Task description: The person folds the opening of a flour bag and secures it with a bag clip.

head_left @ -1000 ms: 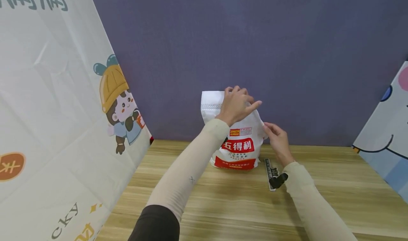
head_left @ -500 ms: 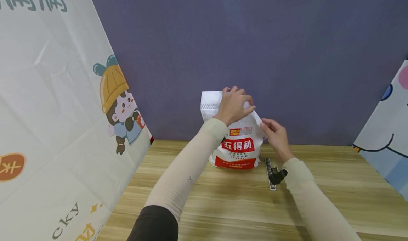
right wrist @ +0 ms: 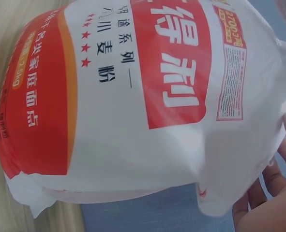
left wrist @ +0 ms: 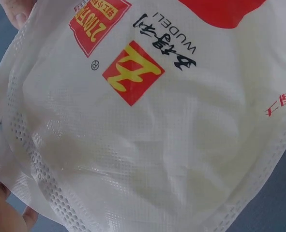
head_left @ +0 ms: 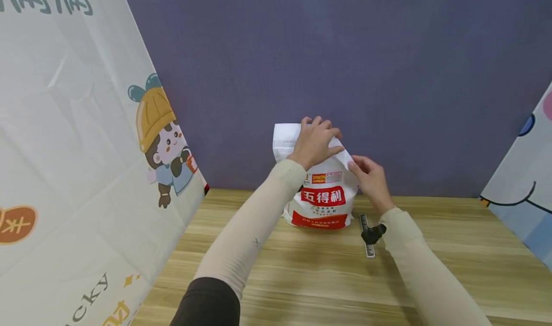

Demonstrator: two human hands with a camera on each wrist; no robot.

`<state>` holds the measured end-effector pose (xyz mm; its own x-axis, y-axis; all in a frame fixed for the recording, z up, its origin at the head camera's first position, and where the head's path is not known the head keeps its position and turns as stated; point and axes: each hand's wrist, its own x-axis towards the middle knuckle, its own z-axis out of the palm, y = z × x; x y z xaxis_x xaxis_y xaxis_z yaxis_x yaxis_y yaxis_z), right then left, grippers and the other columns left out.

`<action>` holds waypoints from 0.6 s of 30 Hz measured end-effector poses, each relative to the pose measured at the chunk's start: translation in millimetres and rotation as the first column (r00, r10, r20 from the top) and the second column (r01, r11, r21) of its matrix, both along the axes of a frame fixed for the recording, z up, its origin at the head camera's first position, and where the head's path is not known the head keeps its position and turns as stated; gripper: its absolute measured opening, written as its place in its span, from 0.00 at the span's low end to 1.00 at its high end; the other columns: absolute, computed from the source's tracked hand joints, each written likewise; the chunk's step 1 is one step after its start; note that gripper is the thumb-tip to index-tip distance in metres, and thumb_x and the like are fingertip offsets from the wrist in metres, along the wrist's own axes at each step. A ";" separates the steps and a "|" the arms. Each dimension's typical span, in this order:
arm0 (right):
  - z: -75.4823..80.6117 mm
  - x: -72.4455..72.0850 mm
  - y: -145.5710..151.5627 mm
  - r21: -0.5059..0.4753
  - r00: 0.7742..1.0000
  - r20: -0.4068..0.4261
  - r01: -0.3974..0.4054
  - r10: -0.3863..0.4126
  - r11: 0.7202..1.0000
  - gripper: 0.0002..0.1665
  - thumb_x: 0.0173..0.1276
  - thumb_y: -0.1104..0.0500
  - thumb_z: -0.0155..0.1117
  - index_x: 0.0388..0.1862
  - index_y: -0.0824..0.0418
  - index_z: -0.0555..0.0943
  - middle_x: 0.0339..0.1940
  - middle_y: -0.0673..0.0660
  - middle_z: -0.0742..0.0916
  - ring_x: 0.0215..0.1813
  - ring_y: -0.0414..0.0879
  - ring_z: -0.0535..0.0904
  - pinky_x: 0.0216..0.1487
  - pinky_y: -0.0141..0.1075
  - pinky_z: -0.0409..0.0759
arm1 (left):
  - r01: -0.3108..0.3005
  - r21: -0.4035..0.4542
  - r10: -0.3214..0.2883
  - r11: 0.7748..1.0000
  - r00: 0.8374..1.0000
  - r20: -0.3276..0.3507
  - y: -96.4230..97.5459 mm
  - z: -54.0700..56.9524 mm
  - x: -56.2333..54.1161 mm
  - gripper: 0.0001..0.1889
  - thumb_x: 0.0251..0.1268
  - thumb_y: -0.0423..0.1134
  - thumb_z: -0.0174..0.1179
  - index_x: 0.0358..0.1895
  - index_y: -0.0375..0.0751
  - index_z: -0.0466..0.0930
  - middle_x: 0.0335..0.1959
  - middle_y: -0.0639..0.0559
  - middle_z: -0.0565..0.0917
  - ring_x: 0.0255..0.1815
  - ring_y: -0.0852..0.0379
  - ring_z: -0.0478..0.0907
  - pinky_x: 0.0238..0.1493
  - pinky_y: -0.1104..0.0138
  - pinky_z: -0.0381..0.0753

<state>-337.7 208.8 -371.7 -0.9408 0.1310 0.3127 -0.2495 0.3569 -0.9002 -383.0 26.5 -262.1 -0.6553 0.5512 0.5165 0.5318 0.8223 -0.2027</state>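
White bag [head_left: 323, 184] upright; dark strip [head_left: 370, 251] nearby, partly behind wrist camera [head_left: 373, 233].

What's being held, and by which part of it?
White woven bag with red print: left grip holds its top edge, right grip pinches it near the upper right corner.

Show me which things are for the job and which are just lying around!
In the job:
red-and-white bag
left hand, gripping its top
right hand, pinching its edge

Seemingly just there:
black-and-white strip, lying on the table
cartoon picture
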 end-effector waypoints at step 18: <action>-0.9 -5.0 -2.9 -0.018 0.999 -0.030 0.019 -0.020 1.000 0.26 0.78 0.47 0.60 0.60 0.66 0.81 0.44 0.56 0.83 0.42 0.38 0.76 0.39 0.28 0.79 | -0.026 -0.047 0.027 0.999 0.999 0.018 -4.7 1.3 1.5 0.22 0.67 0.66 0.61 0.58 0.65 0.83 0.59 0.62 0.84 0.63 0.58 0.74 0.73 0.50 0.62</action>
